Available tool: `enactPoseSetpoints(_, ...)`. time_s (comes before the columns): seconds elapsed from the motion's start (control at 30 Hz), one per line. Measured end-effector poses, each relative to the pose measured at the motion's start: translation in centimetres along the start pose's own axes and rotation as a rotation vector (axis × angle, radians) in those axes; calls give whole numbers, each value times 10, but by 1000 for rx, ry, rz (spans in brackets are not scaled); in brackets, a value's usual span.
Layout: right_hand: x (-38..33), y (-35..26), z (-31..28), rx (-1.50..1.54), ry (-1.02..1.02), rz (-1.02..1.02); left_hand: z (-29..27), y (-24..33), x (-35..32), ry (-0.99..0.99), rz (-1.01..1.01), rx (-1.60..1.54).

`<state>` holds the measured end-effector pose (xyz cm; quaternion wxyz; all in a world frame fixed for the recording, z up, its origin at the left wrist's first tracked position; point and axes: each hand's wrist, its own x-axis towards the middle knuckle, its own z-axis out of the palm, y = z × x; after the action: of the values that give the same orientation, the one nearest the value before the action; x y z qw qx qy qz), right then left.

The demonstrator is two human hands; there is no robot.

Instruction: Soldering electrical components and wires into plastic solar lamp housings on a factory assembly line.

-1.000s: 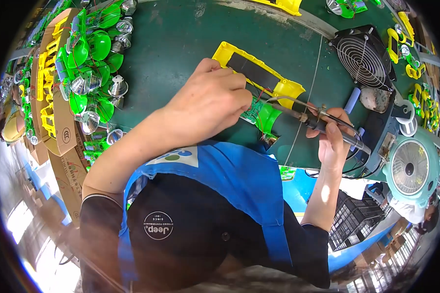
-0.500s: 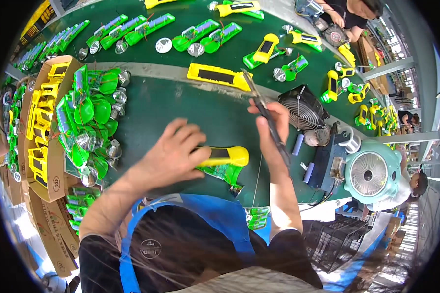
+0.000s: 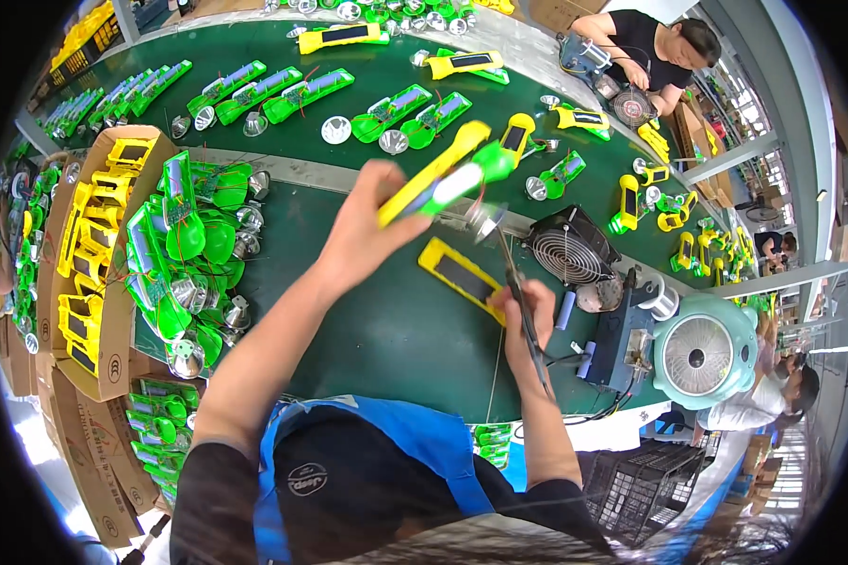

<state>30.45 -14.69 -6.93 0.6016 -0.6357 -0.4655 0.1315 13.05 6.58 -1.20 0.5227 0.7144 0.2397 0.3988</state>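
My left hand (image 3: 372,221) is closed round a flashlight (image 3: 448,179) with a yellow half and a green half, raised over the far edge of my work surface. Its green end is blurred, and a silver reflector (image 3: 485,218) hangs beside it on wires. In my right hand (image 3: 530,315) is a dark, pen-shaped soldering iron (image 3: 515,275), its tip pointing away from me. A yellow shell (image 3: 462,275) with a dark panel lies on the green surface, its near end at my right fingers; whether they also grip it, I cannot tell.
Green shells with reflectors (image 3: 184,245) are heaped at left beside a carton (image 3: 155,377) of yellow shells. At right stand a black fan (image 3: 570,247), a soldering station (image 3: 612,348) and a mint-green fan (image 3: 697,353). Flashlight parts line the far belt (image 3: 283,141); a co-worker (image 3: 645,56) sits beyond.
My left hand has lifted the flashlight from the near surface, up and away from me. The loose yellow shell has come nearer, to my right hand, which has lowered with the soldering iron.
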Motion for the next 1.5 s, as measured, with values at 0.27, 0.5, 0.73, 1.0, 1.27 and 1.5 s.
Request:
enactPoseSetpoints(0.27,-23,-1,-9,130,17,120,91,-60,117,189,31,792)
enactPoseSetpoints(0.5,-19,10,-12,161,-10,74,55,-95,170,289,333,943)
enactPoseSetpoints(0.73,-21,17,-17,137,20,100,65,-74,215,-402,-17,1058)
enactPoseSetpoints(1.0,-16,-1,-10,60,-68,92,42,-33,192,-170,-30,1118)
enactPoseSetpoints(1.27,-3,-3,21,65,-23,51,-16,-1,-34,-15,-128,2)
enactPoseSetpoints(1.5,30,-25,46,299,-68,62,4,26,-160,-144,-423,-169)
